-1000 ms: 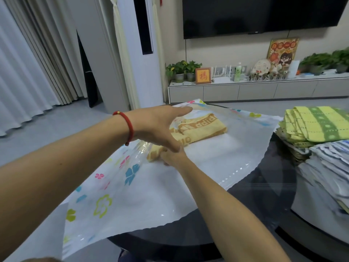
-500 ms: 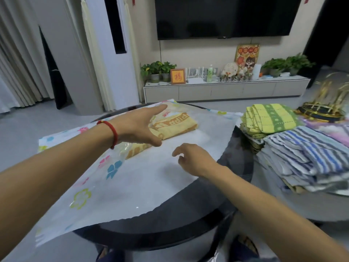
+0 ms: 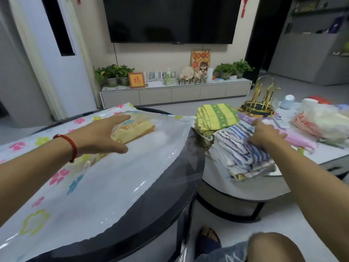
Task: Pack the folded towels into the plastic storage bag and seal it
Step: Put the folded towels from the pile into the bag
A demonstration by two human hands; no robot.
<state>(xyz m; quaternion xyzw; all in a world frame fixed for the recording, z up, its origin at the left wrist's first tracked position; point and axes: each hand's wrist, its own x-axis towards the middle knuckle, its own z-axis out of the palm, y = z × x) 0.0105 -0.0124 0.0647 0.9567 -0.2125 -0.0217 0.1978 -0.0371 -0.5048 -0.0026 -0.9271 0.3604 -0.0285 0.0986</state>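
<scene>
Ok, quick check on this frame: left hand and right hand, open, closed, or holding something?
Left hand: open, fingers straight, resting on the plastic storage bag over the yellow towel.
Right hand: fingers curled onto the striped towel, gripping it.

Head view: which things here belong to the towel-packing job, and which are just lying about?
Belongs to the job:
storage bag
yellow towel inside it, under the left hand
blue striped towel stack, touched by the right hand
green-yellow towel stack

Lying about:
gold rack
white plastic bag
television
potted plants
</scene>
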